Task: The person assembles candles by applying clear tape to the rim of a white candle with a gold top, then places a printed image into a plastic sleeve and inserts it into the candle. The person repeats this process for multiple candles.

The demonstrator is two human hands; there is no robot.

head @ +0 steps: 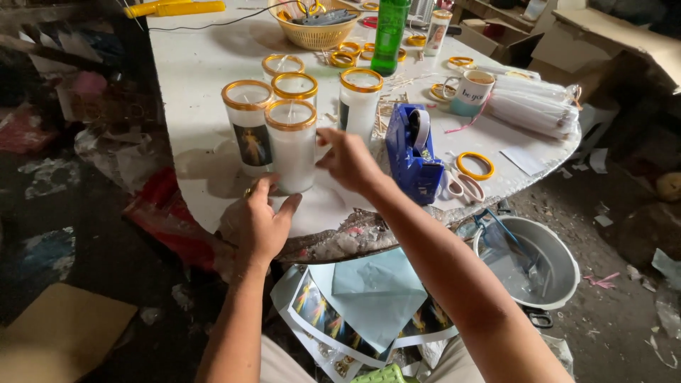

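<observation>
Fingers [264,190] of the left hand [264,223] lie spread and open on the white table [191,78], their tips touching the foot of the nearest white glass candle [291,145]; those of the right hand [349,159] are loosely curled against that candle's right side, holding nothing I can make out. This candle, plain-sided and gold-rimmed, stands upright at the near edge, in front of four like candles, one of which, the pictured candle [248,126], already wears a printed label. By my judgement the step is steadying a bare candle for labelling, and the next move calls for a firm grip on the glass and a sheet brought up square. Printed sheets [323,319] rest on the lap below the table. Just right of the right hand sits a blue tape dispenser [411,156], then scissors [461,186], then a loose yellow ring [474,165]
</observation>
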